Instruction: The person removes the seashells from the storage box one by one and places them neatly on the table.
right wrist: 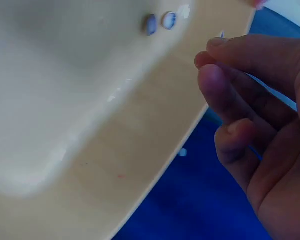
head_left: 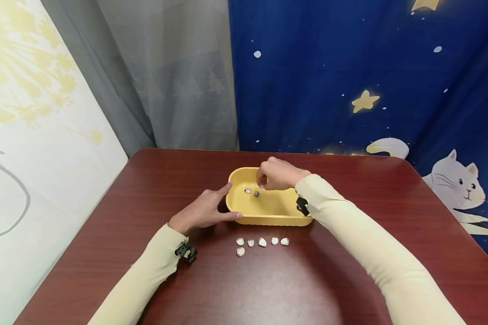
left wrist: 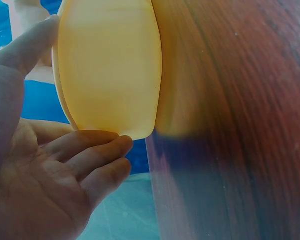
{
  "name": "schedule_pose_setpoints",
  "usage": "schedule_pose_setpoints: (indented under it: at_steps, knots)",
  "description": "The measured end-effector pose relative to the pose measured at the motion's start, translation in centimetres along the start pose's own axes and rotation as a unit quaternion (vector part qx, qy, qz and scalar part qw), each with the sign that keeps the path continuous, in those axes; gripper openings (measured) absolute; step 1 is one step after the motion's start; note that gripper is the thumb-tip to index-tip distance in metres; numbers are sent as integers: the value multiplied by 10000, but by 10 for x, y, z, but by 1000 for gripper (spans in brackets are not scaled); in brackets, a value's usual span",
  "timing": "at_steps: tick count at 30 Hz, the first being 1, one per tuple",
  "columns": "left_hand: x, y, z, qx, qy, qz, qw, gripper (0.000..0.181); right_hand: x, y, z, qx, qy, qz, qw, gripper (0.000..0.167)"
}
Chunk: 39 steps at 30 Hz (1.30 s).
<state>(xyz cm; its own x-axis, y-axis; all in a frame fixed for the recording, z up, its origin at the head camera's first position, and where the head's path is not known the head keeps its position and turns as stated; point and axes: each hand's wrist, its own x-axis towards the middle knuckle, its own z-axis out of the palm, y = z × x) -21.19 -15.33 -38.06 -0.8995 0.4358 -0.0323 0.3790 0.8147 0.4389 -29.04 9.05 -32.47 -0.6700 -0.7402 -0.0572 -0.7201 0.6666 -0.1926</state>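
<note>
Near the middle of the table stands a yellow plastic tub (head_left: pixel 274 220). My left hand (head_left: pixel 203 208) holds its left end, thumb on the near rim and fingers against the outer wall. Over the inside of the tub, my right hand (head_left: pixel 280 174) pinches a small whitish shell (head_left: pixel 262 185) between thumb and fingertips; only a sliver of it shows in the right wrist view. Two more pieces, a pale shell (head_left: pixel 248 191) and a darker shell (head_left: pixel 256 194), lie on the tub's floor. Several white shells (head_left: pixel 262 242) form a row on the table in front of it.
One more shell (head_left: pixel 240 252) lies below the row's left end. The dark red wooden table (head_left: pixel 244 289) reaches back to grey and blue curtains (head_left: pixel 309 81). A white patterned surface (head_left: pixel 44 158) borders its left side.
</note>
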Motion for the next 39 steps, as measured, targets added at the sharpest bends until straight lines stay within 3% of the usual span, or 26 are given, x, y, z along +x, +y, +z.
schedule_pose_setpoints:
  at_steps: [6, 16, 39]
  knots:
    - [1, 0, 0, -21, -21, 1, 10000, 106, -16, -11, -9, 280, 187, -219, 9992, 10]
    - [-1, 0, 0, -40, -2, 21, 10000, 106, -43, -25, -2, 845, 519, -686, 9927, 16]
    - [-1, -1, 2, -48, 144, 179, 9997, 103, -76, -60, 29, 692, 775, -1320, 9858, 10]
